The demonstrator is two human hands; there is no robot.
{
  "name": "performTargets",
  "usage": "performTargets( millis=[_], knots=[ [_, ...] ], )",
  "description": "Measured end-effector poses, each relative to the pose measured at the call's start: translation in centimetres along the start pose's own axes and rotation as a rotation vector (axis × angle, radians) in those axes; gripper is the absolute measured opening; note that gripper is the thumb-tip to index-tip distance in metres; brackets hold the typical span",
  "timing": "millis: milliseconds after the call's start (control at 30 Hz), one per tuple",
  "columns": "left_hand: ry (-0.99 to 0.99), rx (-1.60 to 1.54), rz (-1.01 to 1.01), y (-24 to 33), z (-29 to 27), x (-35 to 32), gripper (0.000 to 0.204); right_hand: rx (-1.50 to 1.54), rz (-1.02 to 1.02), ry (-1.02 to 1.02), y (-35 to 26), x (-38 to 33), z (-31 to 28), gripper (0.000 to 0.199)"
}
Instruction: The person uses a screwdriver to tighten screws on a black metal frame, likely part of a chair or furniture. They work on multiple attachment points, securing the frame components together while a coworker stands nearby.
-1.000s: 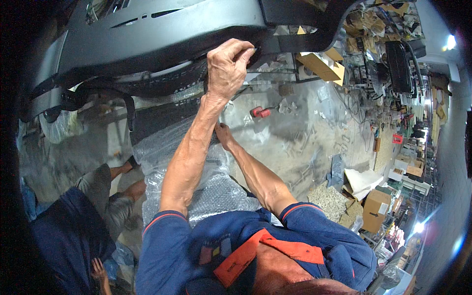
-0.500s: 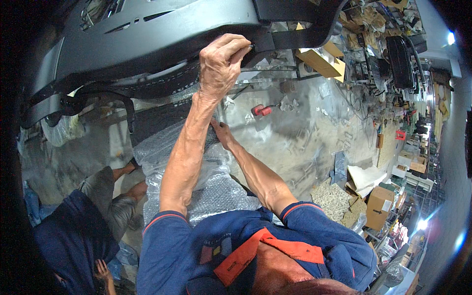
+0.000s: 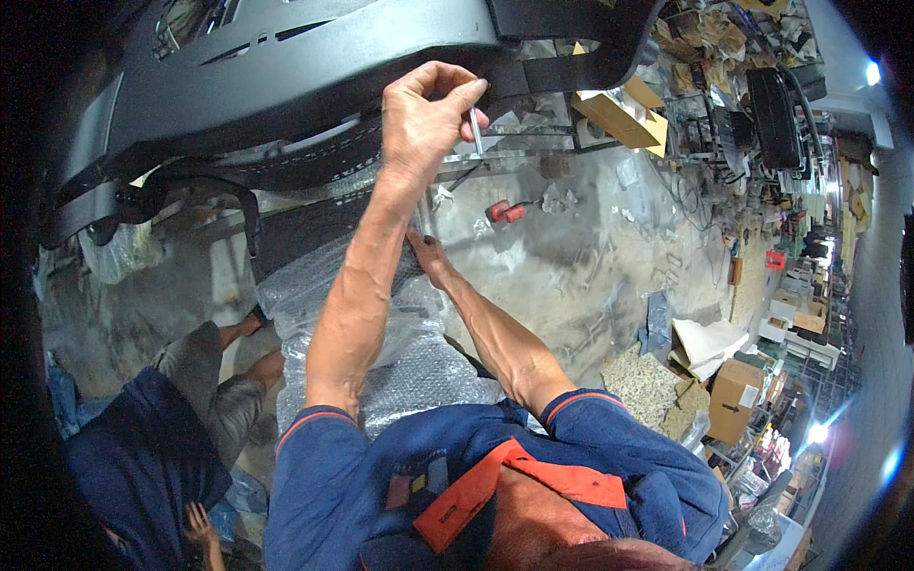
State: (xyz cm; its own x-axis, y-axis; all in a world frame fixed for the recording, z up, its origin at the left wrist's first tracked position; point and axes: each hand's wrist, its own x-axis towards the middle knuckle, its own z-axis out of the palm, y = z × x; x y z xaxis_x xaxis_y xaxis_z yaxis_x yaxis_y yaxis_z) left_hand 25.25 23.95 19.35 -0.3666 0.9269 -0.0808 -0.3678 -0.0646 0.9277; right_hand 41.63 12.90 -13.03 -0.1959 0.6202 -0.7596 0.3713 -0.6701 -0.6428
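My left hand (image 3: 419, 119) is raised at the lower edge of a large dark grey moulded panel, which looks like a car bumper (image 3: 343, 57). Thumb and fingers pinch a thin silvery rod (image 3: 476, 131) that points downward; its exact kind does not show. Lower down, my right hand (image 3: 434, 261) is closed at the edge of a bubble-wrapped part (image 3: 409, 376) in front of my body. My left forearm partly covers those fingers, and what they grip is hidden.
A co-worker in dark clothing (image 3: 152, 466) is at the lower left. A red tool (image 3: 506, 211) lies on the floor (image 3: 571, 266) beyond my right hand. An open cardboard box (image 3: 619, 114) stands near the panel's right end. Shelves with boxes (image 3: 800, 314) line the right side.
My left hand has turned and drawn slightly away from the panel's edge, so the rod now shows hanging down from its fingers. My right hand has stayed in place.
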Motion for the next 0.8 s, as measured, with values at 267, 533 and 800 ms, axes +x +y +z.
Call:
performTargets(
  millis=[267,533,800],
  knots=[
    [-0.131,-0.770,-0.472,-1.0,-1.7,1.0,0.019,-0.075,0.033,-0.019,-1.0,-0.4,-0.3,0.096],
    [-0.040,-0.282,0.058,-2.1,-3.1,0.0,0.026,-0.048,-0.002,0.049,-0.4,0.1,0.3,0.097],
    [0.247,-0.505,0.155,-7.5,-3.0,-0.8,0.012,-0.032,0.002,0.014,-0.4,-0.1,-0.4,0.086]
  ],
)
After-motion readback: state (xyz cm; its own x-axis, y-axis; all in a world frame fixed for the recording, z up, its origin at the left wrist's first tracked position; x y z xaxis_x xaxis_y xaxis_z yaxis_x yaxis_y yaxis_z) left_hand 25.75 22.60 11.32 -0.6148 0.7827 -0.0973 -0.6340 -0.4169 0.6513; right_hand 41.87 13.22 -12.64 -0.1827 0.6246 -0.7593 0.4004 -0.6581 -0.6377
